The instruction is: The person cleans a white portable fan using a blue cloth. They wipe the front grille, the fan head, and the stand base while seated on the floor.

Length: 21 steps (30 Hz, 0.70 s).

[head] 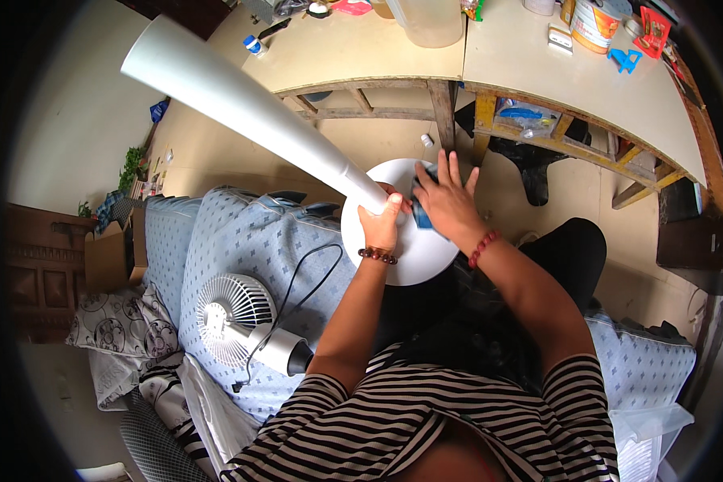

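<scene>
My left hand is closed around the narrow lower end of a long white tapered pole, which leans up and to the left. At that end is a round white disc-shaped base over my lap. My right hand, its fingers spread, presses a dark blue cloth flat on the right part of the disc. The cloth is partly hidden under the hand and slightly blurred. To the left of my left forearm, a white fan head with a grey body and a black cable lies on the sofa.
Ahead are cream-topped tables bearing a plastic jug, a tin and a blue plastic piece. The patterned sofa cover spreads left. Left of it stands a cardboard box; a clear plastic bin is at the lower right.
</scene>
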### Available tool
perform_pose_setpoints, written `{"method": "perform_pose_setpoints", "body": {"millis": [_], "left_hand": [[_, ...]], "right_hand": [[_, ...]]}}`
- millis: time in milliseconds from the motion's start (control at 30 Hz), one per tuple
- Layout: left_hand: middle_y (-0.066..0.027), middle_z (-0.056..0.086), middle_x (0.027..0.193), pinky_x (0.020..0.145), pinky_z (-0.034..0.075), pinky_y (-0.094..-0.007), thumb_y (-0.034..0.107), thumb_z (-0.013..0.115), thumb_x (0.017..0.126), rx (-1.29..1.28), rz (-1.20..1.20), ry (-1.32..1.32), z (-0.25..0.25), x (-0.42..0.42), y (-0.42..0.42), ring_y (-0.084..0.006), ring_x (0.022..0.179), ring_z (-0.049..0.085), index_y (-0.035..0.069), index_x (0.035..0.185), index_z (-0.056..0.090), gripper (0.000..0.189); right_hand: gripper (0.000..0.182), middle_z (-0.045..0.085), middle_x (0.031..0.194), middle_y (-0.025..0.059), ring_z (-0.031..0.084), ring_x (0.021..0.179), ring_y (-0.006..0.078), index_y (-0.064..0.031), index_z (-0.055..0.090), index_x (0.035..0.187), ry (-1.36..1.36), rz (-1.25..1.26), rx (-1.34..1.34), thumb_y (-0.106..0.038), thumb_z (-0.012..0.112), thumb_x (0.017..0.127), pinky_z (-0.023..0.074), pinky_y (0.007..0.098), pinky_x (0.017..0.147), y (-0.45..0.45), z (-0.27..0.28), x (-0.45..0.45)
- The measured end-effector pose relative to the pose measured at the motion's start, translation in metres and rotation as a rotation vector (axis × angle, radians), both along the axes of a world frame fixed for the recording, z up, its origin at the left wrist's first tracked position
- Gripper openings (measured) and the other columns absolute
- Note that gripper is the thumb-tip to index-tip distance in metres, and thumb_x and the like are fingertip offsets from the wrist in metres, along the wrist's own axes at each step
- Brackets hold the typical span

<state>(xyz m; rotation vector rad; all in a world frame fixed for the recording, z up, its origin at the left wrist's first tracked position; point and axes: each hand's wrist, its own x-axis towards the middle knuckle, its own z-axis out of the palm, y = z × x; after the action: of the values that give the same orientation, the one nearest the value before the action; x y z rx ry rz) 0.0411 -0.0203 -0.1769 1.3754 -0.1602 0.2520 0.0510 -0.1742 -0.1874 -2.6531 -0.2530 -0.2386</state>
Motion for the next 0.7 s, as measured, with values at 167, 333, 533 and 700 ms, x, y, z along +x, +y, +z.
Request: {"method": "perform_pose_setpoints", "body": {"millis": [167,333,533,700], "left_hand": [[-0.0117,0.062,0.070,0.071,0.059,-0.0388,0.045,0.070,0.097,0.089,-0.023,0.008,-0.002,0.005,0.000,-0.0211,0.065,0.064,-0.002,0.093,0.055,0.050],[-0.0098,0.064,0.078,0.068,0.055,-0.0331,0.035,0.079,0.091,0.011,-0.093,0.013,-0.007,-0.005,0.011,-0.0186,0.069,0.065,-0.002,0.093,0.057,0.043],[-0.0092,0.065,0.079,0.066,0.054,-0.0317,0.028,0.077,0.092,0.005,-0.055,0.000,-0.014,-0.004,0.007,-0.0176,0.069,0.065,-0.002,0.095,0.058,0.035],[-0.0076,0.067,0.078,0.064,0.053,-0.0300,0.022,0.078,0.092,0.059,-0.022,0.060,-0.004,-0.004,0.001,-0.0159,0.068,0.065,-0.001,0.091,0.063,0.028]], "right_hand": [[0.061,0.033,0.162,0.0294,0.021,0.156,0.0437,-0.0079,0.046,0.154,0.042,-0.046,-0.063,-0.042,0.051,0.104,0.0103,0.0673,0.122,0.008,-0.013,0.034],[0.077,0.037,0.156,0.0359,0.028,0.152,0.0456,0.0130,0.042,0.148,-0.138,0.149,-0.058,-0.036,0.066,0.094,0.0157,0.0539,0.127,0.000,-0.006,-0.028],[0.087,0.039,0.157,0.0325,0.029,0.152,0.0430,0.0124,0.041,0.149,-0.144,0.345,-0.156,-0.040,0.072,0.088,0.0152,0.0544,0.127,0.002,0.010,-0.084],[0.071,0.046,0.156,0.0190,0.038,0.150,0.0319,0.0016,0.048,0.148,-0.183,0.142,-0.150,-0.042,0.066,0.095,0.0239,0.0526,0.124,-0.012,-0.002,-0.031]]}}
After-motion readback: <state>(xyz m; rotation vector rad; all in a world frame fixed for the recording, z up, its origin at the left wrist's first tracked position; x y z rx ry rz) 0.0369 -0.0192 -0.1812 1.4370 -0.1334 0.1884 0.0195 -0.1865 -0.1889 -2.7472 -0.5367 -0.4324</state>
